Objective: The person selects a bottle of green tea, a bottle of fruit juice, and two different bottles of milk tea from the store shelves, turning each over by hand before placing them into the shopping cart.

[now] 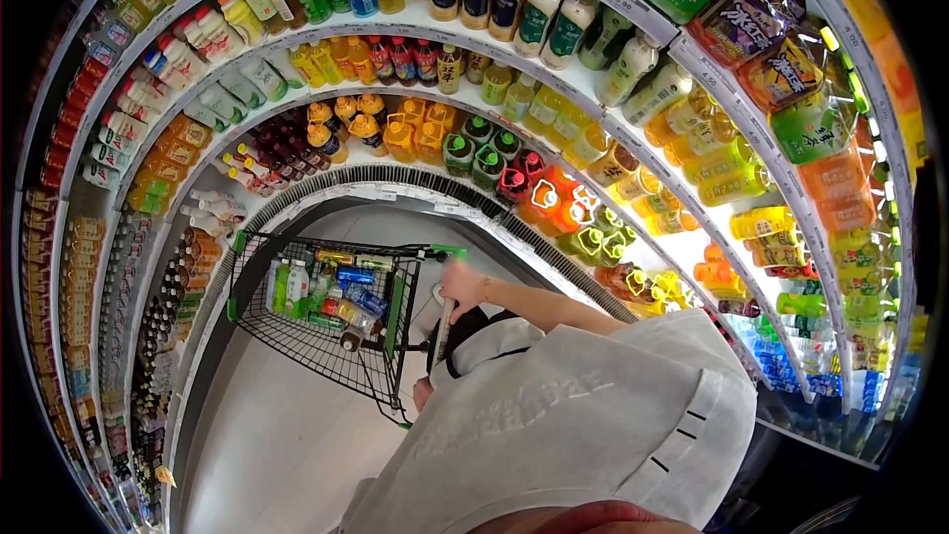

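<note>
Fingers of your right hand (465,284) look curled around the top end of the pale handle (445,331), though the hand is blurred. Your left hand (423,394) shows only as a sliver past your shirt (563,386), near the handle's other end; you cannot tell from this view whether it grips or merely rests there.

The handle belongs to the shopping cart (397,302), which sits directly ahead of you on the pale floor (287,425). Inside the cart, toward its front, is a pair of bottles with green on them (297,289); behind these lie blue drinks (358,276), and nearest the cart's rear panel a dark-capped bottle (356,314) lies tilted. The load looks loose, so a sharp stop or turn could set it rolling and knocking together.

Beyond the cart, shelving (415,200) packed with drinks curves around its front and right side in your wide view. The cart's front right corner looks very near the shelf base, and whether they touch is unclear. If your right hand pushes harder than your left, the cart could swing askew; steering too close could scrape that base or jolt the stock.
</note>
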`<action>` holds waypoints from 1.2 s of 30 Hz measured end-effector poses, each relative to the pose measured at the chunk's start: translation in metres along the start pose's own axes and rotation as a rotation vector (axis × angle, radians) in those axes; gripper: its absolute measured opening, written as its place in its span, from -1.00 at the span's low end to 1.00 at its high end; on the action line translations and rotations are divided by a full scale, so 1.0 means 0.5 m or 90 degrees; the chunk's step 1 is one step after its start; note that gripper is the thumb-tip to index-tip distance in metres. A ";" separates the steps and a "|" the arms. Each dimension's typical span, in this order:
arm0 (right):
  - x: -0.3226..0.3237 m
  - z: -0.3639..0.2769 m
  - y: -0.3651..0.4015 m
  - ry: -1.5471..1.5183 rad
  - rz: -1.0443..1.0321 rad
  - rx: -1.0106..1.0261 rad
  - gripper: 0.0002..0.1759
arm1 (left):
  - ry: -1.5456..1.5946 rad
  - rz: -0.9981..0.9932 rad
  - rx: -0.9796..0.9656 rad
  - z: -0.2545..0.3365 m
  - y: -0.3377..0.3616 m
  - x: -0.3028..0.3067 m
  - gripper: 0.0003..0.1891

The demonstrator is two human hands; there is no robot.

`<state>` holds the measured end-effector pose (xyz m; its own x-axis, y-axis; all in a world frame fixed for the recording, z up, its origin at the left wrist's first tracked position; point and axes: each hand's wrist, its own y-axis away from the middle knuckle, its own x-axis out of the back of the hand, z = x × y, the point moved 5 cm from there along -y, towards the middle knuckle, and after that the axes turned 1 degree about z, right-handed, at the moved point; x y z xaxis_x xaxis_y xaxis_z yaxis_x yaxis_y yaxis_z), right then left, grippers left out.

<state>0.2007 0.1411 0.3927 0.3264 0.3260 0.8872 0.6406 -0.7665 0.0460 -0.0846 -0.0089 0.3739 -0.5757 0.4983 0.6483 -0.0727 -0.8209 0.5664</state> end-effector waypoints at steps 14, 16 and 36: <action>-0.027 0.007 -0.160 -0.020 0.033 0.089 -0.19 | -0.017 0.034 0.101 -0.089 -0.083 0.023 -0.22; -0.029 0.006 -0.164 -0.022 0.062 0.098 -0.19 | -0.013 0.006 0.116 -0.051 -0.064 0.051 -0.23; 0.798 0.112 0.535 0.050 1.077 -0.574 -0.41 | 0.527 -0.820 -0.131 1.158 -0.204 -0.110 -0.68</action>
<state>0.5413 0.0971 0.7330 0.0860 -0.9590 0.2701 -0.7694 -0.2362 -0.5935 0.4260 0.2088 0.5748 -0.3073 0.6435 -0.7010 -0.9247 -0.0281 0.3796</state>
